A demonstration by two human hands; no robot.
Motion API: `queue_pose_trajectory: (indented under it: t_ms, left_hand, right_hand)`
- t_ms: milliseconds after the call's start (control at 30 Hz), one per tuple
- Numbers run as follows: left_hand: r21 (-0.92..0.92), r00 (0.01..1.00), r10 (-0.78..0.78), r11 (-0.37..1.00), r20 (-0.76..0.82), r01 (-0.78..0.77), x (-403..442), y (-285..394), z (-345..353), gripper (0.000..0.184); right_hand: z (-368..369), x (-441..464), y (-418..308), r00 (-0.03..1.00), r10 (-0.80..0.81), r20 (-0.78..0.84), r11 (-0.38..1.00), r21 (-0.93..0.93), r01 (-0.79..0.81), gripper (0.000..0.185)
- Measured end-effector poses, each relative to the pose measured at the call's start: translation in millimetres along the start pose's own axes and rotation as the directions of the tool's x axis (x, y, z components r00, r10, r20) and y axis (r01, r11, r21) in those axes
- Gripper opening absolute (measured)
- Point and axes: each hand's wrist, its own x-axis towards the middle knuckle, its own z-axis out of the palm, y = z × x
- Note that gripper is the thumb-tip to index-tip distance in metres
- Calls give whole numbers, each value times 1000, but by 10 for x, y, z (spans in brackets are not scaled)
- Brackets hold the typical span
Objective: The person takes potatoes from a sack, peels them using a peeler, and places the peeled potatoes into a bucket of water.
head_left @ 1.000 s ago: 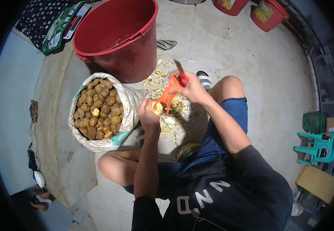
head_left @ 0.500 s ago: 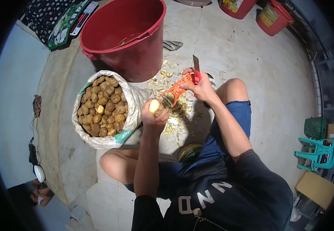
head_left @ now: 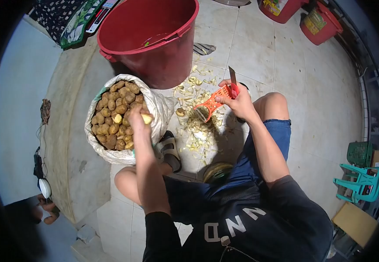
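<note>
My left hand (head_left: 138,118) is over the right side of an open white sack (head_left: 160,107), closed around a peeled yellow potato (head_left: 146,118). Unpeeled brown potatoes (head_left: 111,105) fill the sack, and one with a pale cut patch (head_left: 117,118) lies among them. Above the floor to the right, my right hand (head_left: 238,102) grips an orange peeler (head_left: 213,101). The same hand also holds a knife (head_left: 233,81) with a red handle, its blade pointing away from me. Peelings (head_left: 198,124) are scattered on the tiles below the peeler.
A large red bucket (head_left: 172,65) stands just beyond the sack. Two smaller red buckets (head_left: 281,11) (head_left: 320,24) are at the far right. A striped cloth (head_left: 204,49) lies on the floor. Green plastic stools (head_left: 360,181) stand at the right. A scale (head_left: 100,16) sits at the far left.
My left hand has moved left and away from me, from beside the peelings to over the sack, still with the peeled potato. My right hand keeps the peeler and knife.
</note>
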Motion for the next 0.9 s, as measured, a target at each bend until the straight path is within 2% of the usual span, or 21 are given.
queue_pose_trajectory:
  t_ms: [67,100,133,167,233,267,300,333,367,433,467,533,567,600,633,667,700,767,800,833,900]
  left_hand:
    - [290,977,204,940,-55,-180,183,239,-84,8]
    - [601,888,460,705,18,-377,575,225,-309,13]
    - [853,671,711,202,210,-482,714,330,-434,22]
    - [960,751,638,61,172,-272,583,547,-302,30]
    - [952,791,543,-258,281,-162,608,715,-318,30]
    - [952,795,537,-258,283,-164,651,780,-309,30]
    - [931,912,363,-360,193,-54,694,835,-281,33]
    - [880,980,188,-474,65,33,728,863,-256,36]
    - [881,981,184,-473,64,31,749,875,-245,36]
    - [828,984,144,-561,103,-5,786,881,-243,35]
    - [828,985,142,-560,101,-4,780,878,-275,35]
    - [923,943,279,-380,183,-67,730,918,-390,31]
    - [922,941,288,-383,181,-60,715,940,-423,31]
    - [993,953,282,19,108,-118,666,946,-431,31]
    - [895,968,246,420,46,-149,619,940,-438,33]
    - [613,998,-14,790,68,-31,571,923,-450,36]
    - [343,995,-63,939,73,34,398,849,-313,30]
    - [17,943,-72,997,326,70,93,682,-62,33]
    - [-32,916,-139,986,375,163,-52,571,37,38]
    - [-86,886,-93,985,455,147,-261,456,195,39]
    - [-36,783,-102,987,614,156,-475,191,338,39]
  right_hand:
    - [-19,-3,-14,1000,-8,-3,998,-59,8,41]
    - [-33,-2,-4,1000,-7,6,997,-77,8,41]
    - [-45,1,5,1000,-6,15,995,-95,8,40]
    - [-57,6,20,1000,-3,12,995,-98,5,40]
    - [-80,30,58,999,17,35,993,-115,-13,42]
    - [-76,39,76,999,22,32,993,-117,-18,42]
    - [-70,44,91,1000,-6,17,991,-135,8,43]
    - [-67,53,102,999,-35,5,987,-154,36,44]
    - [-59,62,102,999,-33,4,987,-158,33,44]
    - [-52,79,84,1000,-26,15,977,-213,29,46]
    - [-59,85,64,1000,14,24,964,-266,-7,46]
    - [-50,82,104,1000,-6,20,971,-240,11,46]
    - [-33,96,118,1000,-30,9,977,-213,31,46]
    - [-11,107,113,999,-33,11,978,-204,34,46]
    - [3,115,103,999,-33,25,973,-227,38,44]
    - [18,104,99,999,-30,39,967,-253,39,43]
    - [51,80,105,999,-27,44,967,-251,37,43]
    - [132,96,99,996,-59,74,978,-197,72,44]
    - [166,96,137,996,28,87,999,-46,-24,44]
    - [186,107,176,997,20,81,999,-47,-16,44]
    - [184,111,220,996,11,86,982,187,-27,47]
